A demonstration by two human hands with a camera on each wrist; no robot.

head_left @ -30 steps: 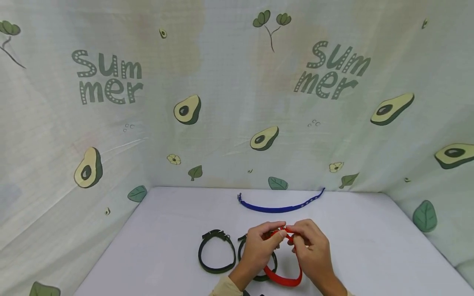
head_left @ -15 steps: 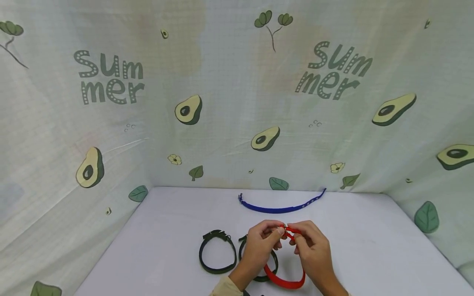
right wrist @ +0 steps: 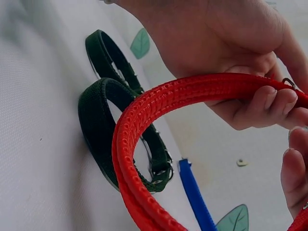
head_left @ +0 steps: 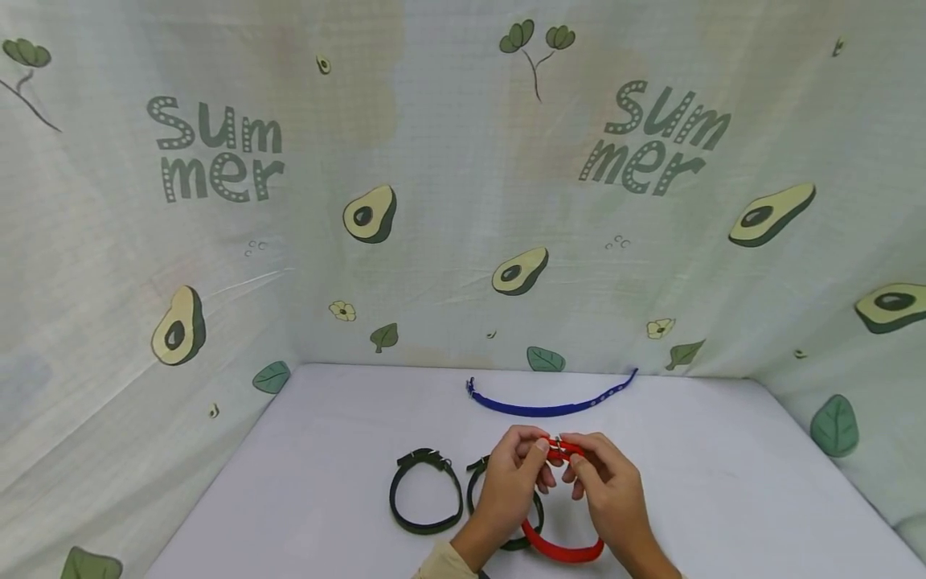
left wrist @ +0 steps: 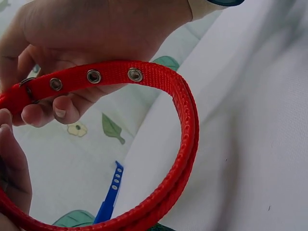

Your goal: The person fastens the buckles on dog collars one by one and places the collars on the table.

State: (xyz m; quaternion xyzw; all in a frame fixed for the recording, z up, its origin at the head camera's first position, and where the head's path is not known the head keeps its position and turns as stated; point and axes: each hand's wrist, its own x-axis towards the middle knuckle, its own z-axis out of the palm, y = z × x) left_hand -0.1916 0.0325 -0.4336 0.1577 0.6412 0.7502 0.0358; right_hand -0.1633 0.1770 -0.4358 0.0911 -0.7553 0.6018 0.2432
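In the head view, a red collar (head_left: 567, 552) hangs as a loop below both hands, its metal buckle (head_left: 558, 445) at the top between them. My left hand (head_left: 510, 478) pinches the strap left of the buckle with thumb and index finger. On the other side, my right hand (head_left: 611, 486) pinches it with thumb and forefinger. Metal eyelets (left wrist: 94, 76) line the red strap in the left wrist view, under the right hand's fingers. The right wrist view shows the collar's stitched, padded band (right wrist: 159, 103) running up to the left hand's fingers (right wrist: 264, 98).
Two dark green buckled collars lie on the white table (head_left: 325, 482): one collar (head_left: 425, 528) at left, another collar (head_left: 472, 486) partly behind my left hand. A blue collar (head_left: 535, 411) stretches along the back. A printed cloth (head_left: 434, 161) hangs behind.
The red strap ends between my fingers have drawn level, and the buckle now shows in the gap. The hanging loop has shifted slightly right. The other collars have stayed put.
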